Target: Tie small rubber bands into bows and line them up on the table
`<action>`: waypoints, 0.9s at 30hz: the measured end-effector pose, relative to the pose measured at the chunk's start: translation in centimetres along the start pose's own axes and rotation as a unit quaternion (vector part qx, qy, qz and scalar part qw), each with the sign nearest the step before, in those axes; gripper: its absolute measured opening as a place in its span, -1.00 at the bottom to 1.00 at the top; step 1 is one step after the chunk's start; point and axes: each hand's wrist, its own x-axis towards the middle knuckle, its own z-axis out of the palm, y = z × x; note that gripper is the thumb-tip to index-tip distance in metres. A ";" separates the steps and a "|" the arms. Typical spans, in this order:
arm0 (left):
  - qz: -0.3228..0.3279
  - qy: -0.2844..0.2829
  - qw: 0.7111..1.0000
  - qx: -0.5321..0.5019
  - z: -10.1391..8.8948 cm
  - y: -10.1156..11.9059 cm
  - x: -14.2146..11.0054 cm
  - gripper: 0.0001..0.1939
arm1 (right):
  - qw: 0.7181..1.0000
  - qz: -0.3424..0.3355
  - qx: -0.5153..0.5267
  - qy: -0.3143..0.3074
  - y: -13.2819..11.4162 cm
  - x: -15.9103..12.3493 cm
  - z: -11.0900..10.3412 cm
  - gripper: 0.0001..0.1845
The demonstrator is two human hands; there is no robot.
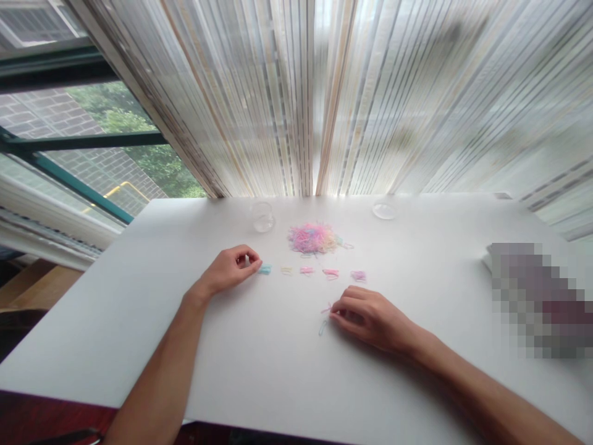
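My left hand (234, 267) is closed in a pinch at the left end of a row of small bundles, its fingertips touching the teal bundle (265, 269). To its right lie a yellow bundle (286, 271), a pink bundle (306, 271), a deeper pink bundle (330, 273) and a lilac bundle (358, 276). My right hand (361, 314) rests low, nearer me, fingers pinched beside a thin pink piece (327, 308) and a pale blue loop-shaped piece (323, 327). What either pinch holds is too small to make out. Behind the row is a heap of pastel pieces (312, 238).
On the white table (259, 371), a clear round container (263, 217) stands behind the heap to the left. A clear round lid (384, 211) lies back right. A blurred-out object (540, 300) is at the right edge. Striped curtains (296, 99) hang along the back.
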 end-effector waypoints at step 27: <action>0.186 -0.008 0.981 0.056 3.7 3.5 0.0 -0.89 | 1.000 0.010 -0.004 -0.003 -0.1 0.1 -0.2 -0.79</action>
